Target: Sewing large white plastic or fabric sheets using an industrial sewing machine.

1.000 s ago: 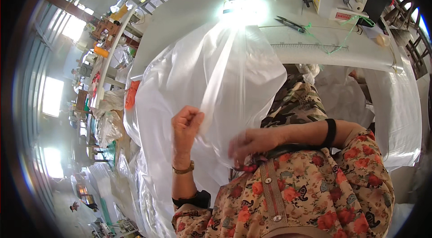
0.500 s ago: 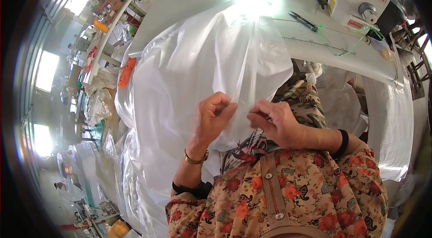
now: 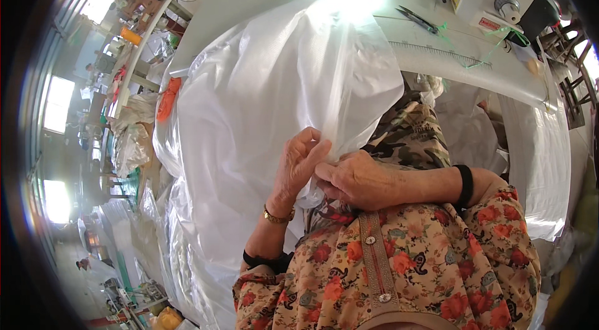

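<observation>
A large sheet of translucent white plastic (image 3: 249, 111) runs from the lit needle area of the sewing machine (image 3: 483, 2) down over my lap. My left hand (image 3: 302, 161) is closed in a pinch on the gathered edge of the sheet, with a watch (image 3: 278, 215) on its wrist. Close against it, my right hand (image 3: 352, 180) has its fingers curled round the same edge. Its fingertips are partly hidden behind the hand's back. The glare of the lamp hides the needle and presser foot.
Dark thread snips (image 3: 418, 19) lie on the machine table (image 3: 437, 43), beside green thread (image 3: 477, 63) and a ruler strip along the front edge. An orange cloth piece (image 3: 168, 99) hangs at the left. More plastic sheeting (image 3: 540, 161) drapes down on the right.
My right hand has moved left, up against the left hand, and has closed on the sheet's edge. The left hand stays near the same place. The view has shifted slightly.
</observation>
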A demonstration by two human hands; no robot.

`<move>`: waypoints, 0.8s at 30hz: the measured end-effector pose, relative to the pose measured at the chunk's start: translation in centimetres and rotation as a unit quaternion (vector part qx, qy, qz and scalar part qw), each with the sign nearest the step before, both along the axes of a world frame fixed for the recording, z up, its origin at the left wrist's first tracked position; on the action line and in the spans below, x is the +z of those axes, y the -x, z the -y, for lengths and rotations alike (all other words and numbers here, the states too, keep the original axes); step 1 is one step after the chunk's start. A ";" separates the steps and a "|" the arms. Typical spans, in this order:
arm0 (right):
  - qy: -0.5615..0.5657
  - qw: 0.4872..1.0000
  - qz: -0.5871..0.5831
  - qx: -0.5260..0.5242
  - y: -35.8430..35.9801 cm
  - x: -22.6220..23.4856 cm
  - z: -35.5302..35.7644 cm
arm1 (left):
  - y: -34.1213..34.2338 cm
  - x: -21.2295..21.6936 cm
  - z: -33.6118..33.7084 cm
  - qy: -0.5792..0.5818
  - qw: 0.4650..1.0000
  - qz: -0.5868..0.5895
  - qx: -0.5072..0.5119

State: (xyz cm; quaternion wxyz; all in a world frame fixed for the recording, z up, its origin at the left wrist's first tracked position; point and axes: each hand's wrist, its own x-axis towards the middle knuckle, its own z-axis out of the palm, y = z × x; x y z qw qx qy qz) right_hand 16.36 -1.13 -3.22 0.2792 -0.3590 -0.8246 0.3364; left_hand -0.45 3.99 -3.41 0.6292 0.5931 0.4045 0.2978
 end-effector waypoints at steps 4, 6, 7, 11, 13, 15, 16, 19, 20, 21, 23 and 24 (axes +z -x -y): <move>-0.156 0.987 0.036 0.034 -0.9 -0.9 -0.4 | 0.1 -0.7 0.0 -0.017 1.000 -0.009 0.013; -0.202 0.978 0.041 0.026 -2.3 -1.0 -0.8 | 0.5 -1.1 0.0 -0.022 0.999 0.012 0.036; -0.127 0.987 0.089 -0.039 -3.4 -1.3 -0.9 | 0.8 -1.0 0.0 -0.022 0.999 0.013 0.037; -0.026 0.929 0.331 -0.161 -6.6 -3.8 -1.7 | 1.7 0.3 -0.2 -0.025 0.996 0.007 0.085; -0.057 0.924 0.336 -0.174 -8.1 -5.9 -1.5 | 2.1 1.1 -0.6 -0.035 0.995 0.012 0.098; -0.059 0.922 0.329 -0.193 -8.7 -7.1 -1.5 | 2.5 2.1 -1.1 -0.048 0.993 -0.010 0.111; -0.060 0.921 0.330 -0.196 -9.1 -7.3 -1.3 | 2.8 2.5 -1.4 -0.061 0.990 -0.032 0.125; -0.026 0.961 0.213 -0.172 -8.7 -5.2 -0.1 | 4.7 3.8 -2.8 -0.171 0.975 -0.054 0.128; -0.009 0.981 0.160 -0.108 -8.3 -4.6 0.5 | 5.0 4.7 -3.0 -0.203 0.968 -0.078 0.126; 0.009 0.993 0.107 -0.043 -7.8 -3.8 0.9 | 4.9 5.3 -2.9 -0.205 0.967 -0.079 0.130; 0.001 0.995 0.090 -0.032 -6.7 -0.6 2.0 | 4.5 5.7 -2.6 -0.267 0.950 -0.129 0.096; -0.003 0.997 0.076 -0.030 -6.3 0.7 2.4 | 3.7 5.3 -2.3 -0.268 0.951 -0.126 0.093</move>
